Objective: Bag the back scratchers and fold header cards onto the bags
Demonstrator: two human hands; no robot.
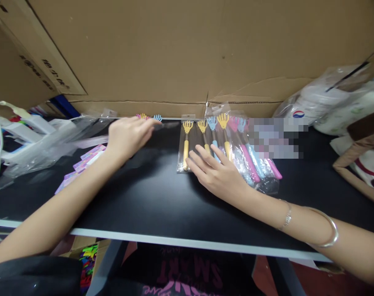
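My right hand (pixel 216 174) lies with its fingers spread over the lower part of a row of back scratchers in clear plastic sleeves. A yellow back scratcher (pixel 186 150) is at the row's left end, just beyond my fingertips. Further right are a blue back scratcher (pixel 212 124), another yellow one (pixel 226 137) and several pink and blue ones, overlapping. My left hand (pixel 129 135) is closed at the back of the table, its fingers bent down and partly hidden. Behind it show the small heads of more back scratchers, among them a blue head (pixel 157 118).
A tall cardboard wall (pixel 174 53) stands behind the black table (pixel 156 209). Purple cards (pixel 82 164) lie under my left forearm. White plastic parts in clear bags (pixel 35 139) fill the left side. A bagged white container (pixel 316 102) and a brown-handled bag (pixel 359 152) stand at right.
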